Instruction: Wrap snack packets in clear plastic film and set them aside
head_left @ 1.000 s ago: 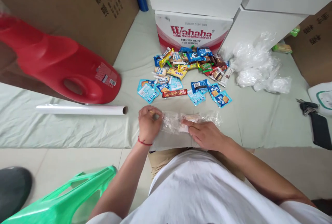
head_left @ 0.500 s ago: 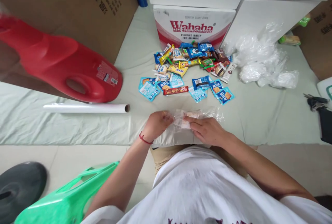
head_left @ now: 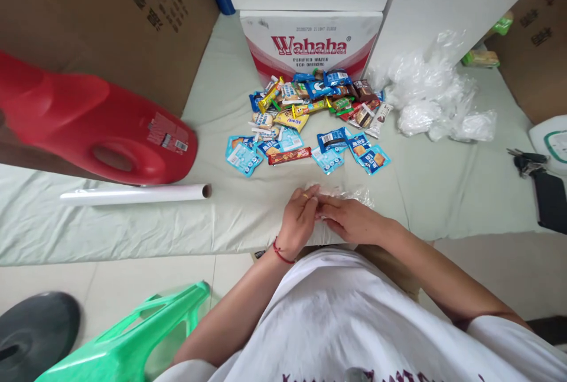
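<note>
At the near edge of the table my left hand (head_left: 299, 219) and my right hand (head_left: 352, 218) meet, fingertips together. Both are closed on a clear plastic bag (head_left: 361, 195), whose crinkled end sticks out beyond my right fingers. Something pale and pinkish shows through the film; the hands cover most of it. Just beyond them lie a red snack packet (head_left: 290, 156) and several blue biscuit packets (head_left: 328, 159). A pile of mixed wrapped snacks (head_left: 310, 107) sits farther back.
Behind the snacks stands a white and red Wahaha carton (head_left: 310, 45). Crumpled clear bags (head_left: 436, 101) lie at the right, keys (head_left: 527, 160) farther right. On the left are a red jug (head_left: 110, 128) and a white roll (head_left: 137, 194). A green stool (head_left: 128, 335) stands below.
My left hand has moved right and now meets my right hand over the bag, folding its left end in. The whole view has shifted slightly.
</note>
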Available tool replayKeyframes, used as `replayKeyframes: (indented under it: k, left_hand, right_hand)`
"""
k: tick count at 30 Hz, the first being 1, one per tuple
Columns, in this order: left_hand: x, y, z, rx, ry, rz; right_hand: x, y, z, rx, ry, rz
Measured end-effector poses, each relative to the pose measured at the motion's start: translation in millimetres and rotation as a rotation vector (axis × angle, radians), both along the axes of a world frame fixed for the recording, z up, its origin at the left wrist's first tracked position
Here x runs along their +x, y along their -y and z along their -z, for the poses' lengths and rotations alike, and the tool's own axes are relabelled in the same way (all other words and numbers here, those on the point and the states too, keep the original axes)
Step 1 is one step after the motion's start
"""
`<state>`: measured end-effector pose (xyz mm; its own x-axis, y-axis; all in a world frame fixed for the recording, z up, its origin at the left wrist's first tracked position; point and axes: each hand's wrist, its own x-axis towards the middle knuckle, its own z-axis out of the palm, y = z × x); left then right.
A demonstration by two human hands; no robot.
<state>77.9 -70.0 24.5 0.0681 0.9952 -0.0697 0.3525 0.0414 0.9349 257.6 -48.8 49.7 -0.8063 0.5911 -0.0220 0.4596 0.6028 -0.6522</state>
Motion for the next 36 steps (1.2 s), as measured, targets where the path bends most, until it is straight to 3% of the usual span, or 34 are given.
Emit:
replayKeyframes:
  k: [2, 4, 8, 11, 16, 20, 22, 26, 28, 33, 36]
  left_hand:
    - [-1, 3, 3.1, 0.078, -0.179, 0.056]
    - [0, 4, 3.8, 0.083, -0.35, 0.087]
    - [9, 3, -2.5, 0.007, -0.679, 0.157]
    - [16, 3, -10.0, -0.009, -0.81, 0.184]
    - [24, 7, -9.6, 0.053, -0.919, 0.194]
    - [24, 10, -1.5, 0.106, -0.953, 0.178]
    - [24, 12, 0.4, 0.12, -0.952, 0.176]
    - [25, 13, -1.2, 0.122, -0.967, 0.191]
    - [27, 14, -2.5, 0.119, -0.985, 0.203]
    - [31, 18, -0.4, 0.111, -0.997, 0.203]
    - [32, 20, 4.0, 0.108, -0.993, 0.197]
  right_hand:
    - [15, -2, -12, -0.071, -0.157, -0.008]
    - [35, -3, -24, -0.141, -0.298, 0.104]
    - [78, -9, -26, -0.158, -0.528, 0.764]
    - [90, -14, -2, -0.255, -0.482, 0.98]
    - [74, -2, 30, -0.594, -0.376, 0.964]
    - [76, 28, 28, -0.757, -0.379, 0.85]
    - [86, 43, 24, -0.823, -0.389, 0.908]
    - [97, 56, 17, -0.872, -0.45, 1.196]
    - [88, 53, 17, -0.887, -0.455, 1.257]
    - [49, 49, 23, -0.846, -0.373, 1.114]
    - [35, 59, 21, -0.85, -0.484, 1.088]
